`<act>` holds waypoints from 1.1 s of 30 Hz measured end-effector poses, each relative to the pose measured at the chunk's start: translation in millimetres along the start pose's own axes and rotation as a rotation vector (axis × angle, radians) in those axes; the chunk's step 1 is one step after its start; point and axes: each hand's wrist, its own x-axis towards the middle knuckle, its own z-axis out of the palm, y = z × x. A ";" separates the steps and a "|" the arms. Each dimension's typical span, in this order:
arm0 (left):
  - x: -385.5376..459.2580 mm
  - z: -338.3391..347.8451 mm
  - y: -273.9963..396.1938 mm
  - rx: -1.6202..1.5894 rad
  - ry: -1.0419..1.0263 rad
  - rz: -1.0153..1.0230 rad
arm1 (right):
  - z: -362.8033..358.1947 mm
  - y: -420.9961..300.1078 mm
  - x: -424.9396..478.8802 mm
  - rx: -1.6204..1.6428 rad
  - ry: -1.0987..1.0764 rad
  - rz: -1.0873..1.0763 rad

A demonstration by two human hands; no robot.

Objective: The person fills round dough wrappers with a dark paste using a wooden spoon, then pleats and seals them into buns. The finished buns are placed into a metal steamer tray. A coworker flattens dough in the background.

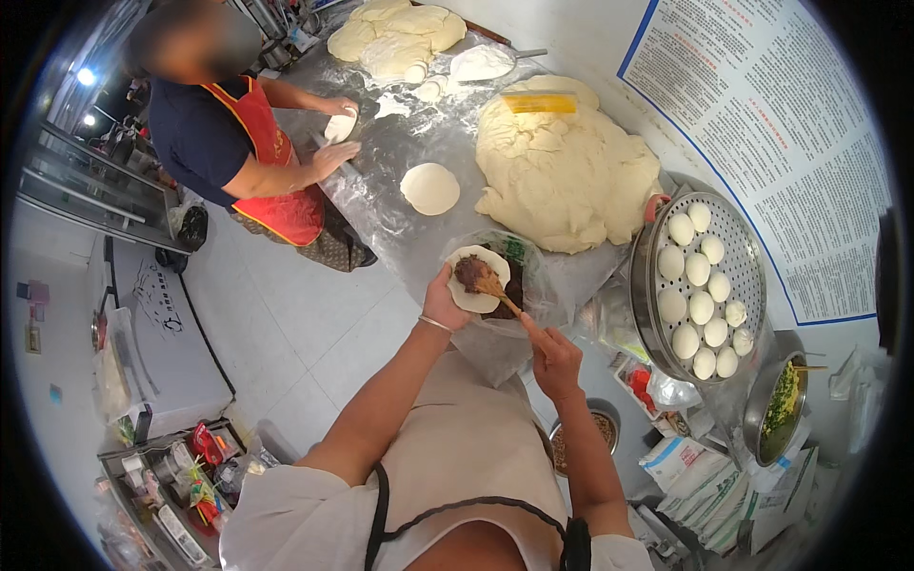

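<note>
My left hand (444,300) holds a round dough wrapper (464,300) up in its palm. Dark reddish-brown filling (470,273) lies on the wrapper's middle. With my right hand (553,357) I grip the handle of a wooden spatula (494,287), whose broad end touches that filling. Just behind and to the right sits a clear plastic bag (546,285) of dark filling, partly hidden by the wrapper and spatula. Another flat dough wrapper (430,189) lies on the floured worktable (378,207) farther back.
A big dough mass (564,171) with a yellow scraper (540,103) covers the table's right side. Beyond it stands a steamer tray (643,314) of several white buns. A metal bowl (775,421) of green-yellow filling is lower right. Across the table a person (207,135) handles a piece of dough (341,126).
</note>
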 end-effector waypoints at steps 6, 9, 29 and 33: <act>-6.7 -6.0 23.9 0.150 -0.021 -0.130 | -13.0 10.1 15.8 0.032 -0.053 -0.068; -10.7 -6.3 27.4 0.202 -0.041 -0.143 | -9.6 16.0 19.2 0.048 -0.046 -0.088; -19.0 -42.5 63.6 -0.063 -0.217 -0.002 | 54.9 50.4 1.2 -0.084 -0.006 0.124; -15.9 -33.0 52.6 -0.015 -0.188 0.016 | 88.6 54.3 -2.6 -0.204 -0.077 0.155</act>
